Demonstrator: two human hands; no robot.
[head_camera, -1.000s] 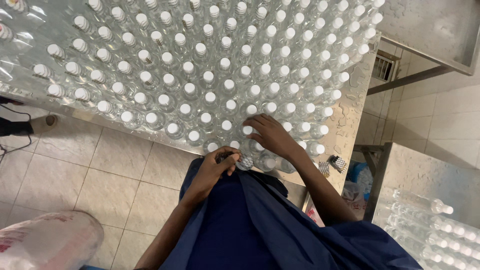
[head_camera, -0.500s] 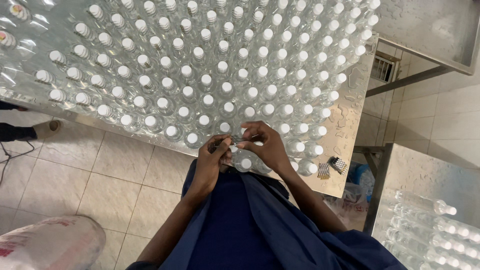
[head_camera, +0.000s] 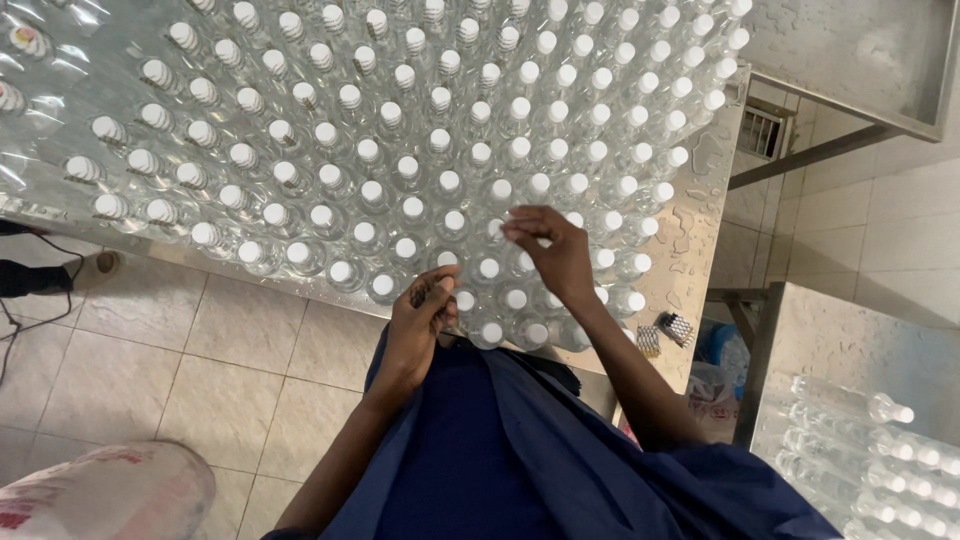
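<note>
Many clear plastic bottles (head_camera: 400, 150) with white caps stand packed on a wet steel table (head_camera: 700, 230). My left hand (head_camera: 420, 330) is at the table's near edge, fingers closed on a small dark bundle (head_camera: 430, 292). My right hand (head_camera: 555, 255) hovers over the front rows, with thumb and fingertips pinched together just above a capped bottle (head_camera: 490, 268). Whether anything is between those fingertips is too small to tell. My dark blue coat (head_camera: 500, 450) fills the lower middle.
Two small ribbed packs (head_camera: 665, 333) lie at the table's right corner. A second steel table (head_camera: 850, 350) at lower right holds lying bottles (head_camera: 860, 420). A white sack (head_camera: 100, 495) sits on the tiled floor at lower left; another person's foot (head_camera: 95, 265) shows at left.
My right hand has left my left hand and moved up and slightly right over the bottle caps. My left hand stays at the table edge.
</note>
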